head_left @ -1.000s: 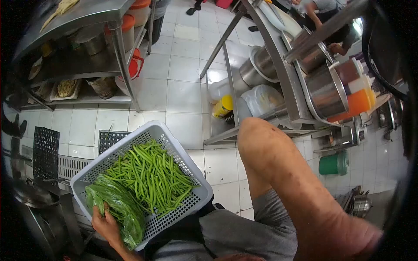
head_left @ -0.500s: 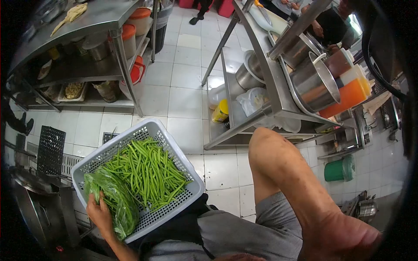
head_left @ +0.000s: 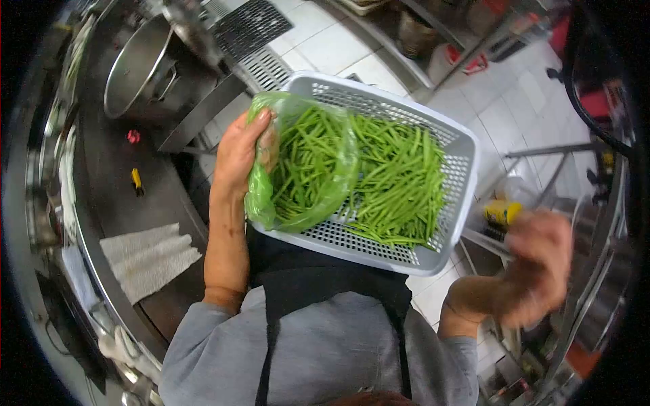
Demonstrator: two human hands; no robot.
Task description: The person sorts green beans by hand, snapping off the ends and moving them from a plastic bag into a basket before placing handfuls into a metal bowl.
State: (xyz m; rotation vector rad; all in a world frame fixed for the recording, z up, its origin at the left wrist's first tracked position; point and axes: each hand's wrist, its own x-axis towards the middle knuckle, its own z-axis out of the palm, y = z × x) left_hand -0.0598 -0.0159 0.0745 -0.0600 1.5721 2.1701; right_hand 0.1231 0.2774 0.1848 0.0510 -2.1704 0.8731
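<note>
My left hand (head_left: pixel 237 152) grips the rim of a thin green plastic bag (head_left: pixel 318 216), thumb on top and fingers inside the mouth. The bag gapes upward, and green beans (head_left: pixel 308 159) show within it. It rests in the left end of a grey perforated plastic basket (head_left: pixel 467 183). More loose green beans (head_left: pixel 399 179) are heaped in the basket's right part. My right hand (head_left: pixel 538 267) is raised off to the right, apart from the basket. Motion smears its fingers, so I cannot make out their pose.
On the left, a dark counter (head_left: pixel 152 216) carries a folded cloth (head_left: pixel 149 260), a small yellow object (head_left: pixel 137 181) and a large metal pot (head_left: pixel 139 68). Black perforated mats (head_left: pixel 250 30) lie beyond the basket. A yellow-labelled container (head_left: pixel 502 212) stands on shelving at right.
The view has swung, and the dark counter now shows at left. The bag's mouth has opened toward me in my left hand. My right hand has come into view, blurred.
</note>
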